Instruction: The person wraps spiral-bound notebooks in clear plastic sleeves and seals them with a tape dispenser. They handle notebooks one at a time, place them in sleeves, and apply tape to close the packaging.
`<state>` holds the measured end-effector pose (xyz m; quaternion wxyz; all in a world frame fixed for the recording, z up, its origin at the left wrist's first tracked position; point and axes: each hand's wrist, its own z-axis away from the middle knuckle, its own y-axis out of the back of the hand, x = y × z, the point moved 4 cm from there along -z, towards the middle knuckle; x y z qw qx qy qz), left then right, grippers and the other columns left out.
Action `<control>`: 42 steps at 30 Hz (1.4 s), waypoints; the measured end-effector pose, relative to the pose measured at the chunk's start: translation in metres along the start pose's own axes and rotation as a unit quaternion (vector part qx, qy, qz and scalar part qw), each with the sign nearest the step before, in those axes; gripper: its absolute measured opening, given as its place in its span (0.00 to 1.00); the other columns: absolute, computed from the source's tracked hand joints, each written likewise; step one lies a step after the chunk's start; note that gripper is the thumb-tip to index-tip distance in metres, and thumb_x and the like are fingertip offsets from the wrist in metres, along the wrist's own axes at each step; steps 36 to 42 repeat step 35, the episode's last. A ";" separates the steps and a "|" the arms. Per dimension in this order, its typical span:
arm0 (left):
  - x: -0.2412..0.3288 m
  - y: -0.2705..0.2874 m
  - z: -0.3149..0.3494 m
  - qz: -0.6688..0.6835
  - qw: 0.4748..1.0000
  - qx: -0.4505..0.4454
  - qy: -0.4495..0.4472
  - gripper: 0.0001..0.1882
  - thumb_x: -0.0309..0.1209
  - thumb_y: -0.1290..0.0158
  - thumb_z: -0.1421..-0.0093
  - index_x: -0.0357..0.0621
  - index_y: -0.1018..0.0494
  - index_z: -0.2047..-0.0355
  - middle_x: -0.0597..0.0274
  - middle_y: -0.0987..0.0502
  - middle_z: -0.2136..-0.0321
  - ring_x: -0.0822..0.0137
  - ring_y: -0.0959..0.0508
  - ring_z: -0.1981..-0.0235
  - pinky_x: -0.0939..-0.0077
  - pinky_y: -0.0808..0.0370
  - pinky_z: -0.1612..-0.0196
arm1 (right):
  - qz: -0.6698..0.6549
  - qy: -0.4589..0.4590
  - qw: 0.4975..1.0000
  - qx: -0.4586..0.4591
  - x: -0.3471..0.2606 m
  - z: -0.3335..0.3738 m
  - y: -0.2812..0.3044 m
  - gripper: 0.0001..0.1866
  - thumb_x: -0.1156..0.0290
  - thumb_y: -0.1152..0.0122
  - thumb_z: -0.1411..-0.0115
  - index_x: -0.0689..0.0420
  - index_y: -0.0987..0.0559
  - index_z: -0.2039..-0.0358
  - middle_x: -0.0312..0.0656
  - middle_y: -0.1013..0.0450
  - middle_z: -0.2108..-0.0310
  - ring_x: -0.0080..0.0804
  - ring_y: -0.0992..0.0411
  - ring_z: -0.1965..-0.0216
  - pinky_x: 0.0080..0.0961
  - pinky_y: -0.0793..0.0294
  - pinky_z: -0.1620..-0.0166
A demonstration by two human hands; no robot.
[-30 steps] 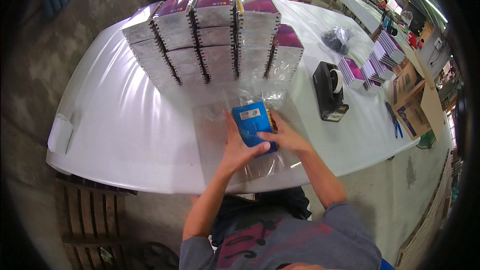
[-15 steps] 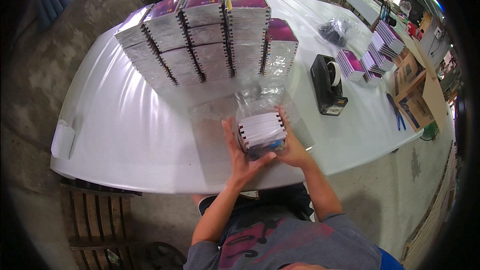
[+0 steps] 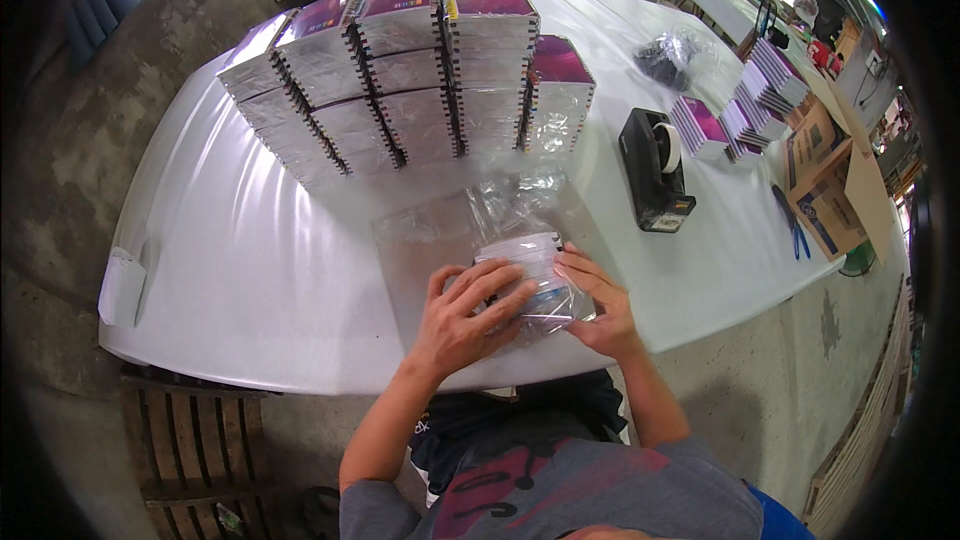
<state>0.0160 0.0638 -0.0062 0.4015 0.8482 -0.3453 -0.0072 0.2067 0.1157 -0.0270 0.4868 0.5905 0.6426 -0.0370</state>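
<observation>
A bundle of white-edged booklets (image 3: 520, 248) with dark marks along the sides sits in a clear plastic bag (image 3: 530, 192), close to the near table edge. My left hand (image 3: 470, 315) lies across the bundle's near left part, its fingers spread and slightly bent over the plastic. On the opposite side, my right hand (image 3: 600, 305) holds the wrapped bundle, fingers on top and thumb lower down by the near corner. Under the bundle is a flat greyish sheet (image 3: 405, 250). The covers of these booklets are hidden.
Tall stacks of wrapped purple-covered booklets (image 3: 405, 70) stand at the back left. To the right are a black tape dispenser (image 3: 650, 175), loose booklets (image 3: 702, 130), blue-handled pliers (image 3: 795, 225), an open cardboard box (image 3: 830, 180) and crumpled clear plastic (image 3: 675, 60). A white box (image 3: 122, 285) stands at far left.
My left hand has moved from the bundle's left side onto its top. The bundle is tipped lower, and my right hand has shifted slightly right and nearer along its side.
</observation>
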 end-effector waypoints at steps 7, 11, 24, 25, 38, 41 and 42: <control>0.004 0.003 -0.005 0.029 0.997 -0.066 0.008 0.36 0.35 0.32 0.65 0.72 0.28 0.52 0.67 0.31 0.50 0.64 0.31 0.46 0.60 0.38 0.49 | -0.193 -0.065 0.969 0.142 -0.002 -0.016 0.008 0.33 0.79 0.28 0.61 0.54 0.25 0.50 0.40 0.31 0.46 0.37 0.40 0.38 0.39 0.49 0.35; 0.006 0.003 -0.005 0.044 0.997 -0.064 0.020 0.35 0.34 0.32 0.67 0.73 0.26 0.54 0.66 0.32 0.50 0.63 0.31 0.45 0.58 0.38 0.49 | -0.076 -0.015 0.996 0.050 -0.007 -0.016 0.013 0.30 0.78 0.28 0.60 0.51 0.23 0.53 0.37 0.29 0.48 0.36 0.39 0.39 0.41 0.51 0.35; -0.039 0.016 -0.033 0.296 0.928 0.029 0.224 0.18 0.26 0.44 0.56 0.42 0.23 0.61 0.53 0.27 0.55 0.59 0.27 0.53 0.64 0.31 0.52 | 0.066 0.045 0.993 -0.087 -0.014 -0.033 0.006 0.22 0.73 0.32 0.54 0.47 0.21 0.55 0.31 0.27 0.51 0.31 0.35 0.42 0.43 0.62 0.33; -0.052 0.001 -0.036 0.351 0.896 -0.038 0.270 0.17 0.26 0.44 0.55 0.39 0.22 0.62 0.53 0.25 0.58 0.61 0.25 0.57 0.68 0.29 0.55 | 0.067 0.046 0.993 -0.083 -0.014 -0.033 0.005 0.22 0.73 0.32 0.54 0.46 0.21 0.55 0.30 0.27 0.51 0.30 0.35 0.42 0.43 0.63 0.33; -0.078 -0.011 -0.087 0.474 0.828 -0.128 0.272 0.11 0.13 0.53 0.47 0.33 0.21 0.70 0.54 0.20 0.67 0.69 0.21 0.65 0.77 0.25 0.56 | 0.138 0.062 0.987 -0.045 -0.020 -0.033 0.005 0.21 0.74 0.28 0.58 0.44 0.20 0.61 0.27 0.25 0.56 0.29 0.38 0.41 0.47 0.67 0.33; -0.078 -0.011 -0.087 0.474 0.828 -0.128 0.272 0.11 0.13 0.53 0.47 0.33 0.21 0.70 0.54 0.20 0.67 0.69 0.21 0.65 0.77 0.25 0.56 | 0.138 0.062 0.987 -0.045 -0.020 -0.033 0.005 0.21 0.74 0.28 0.58 0.44 0.20 0.61 0.27 0.25 0.56 0.29 0.38 0.41 0.47 0.67 0.33; -0.078 -0.011 -0.087 0.474 0.828 -0.128 0.272 0.11 0.13 0.53 0.47 0.33 0.21 0.70 0.54 0.20 0.67 0.69 0.21 0.65 0.77 0.25 0.56 | 0.138 0.062 0.987 -0.045 -0.020 -0.033 0.005 0.21 0.74 0.28 0.58 0.44 0.20 0.61 0.27 0.25 0.56 0.29 0.38 0.41 0.47 0.67 0.33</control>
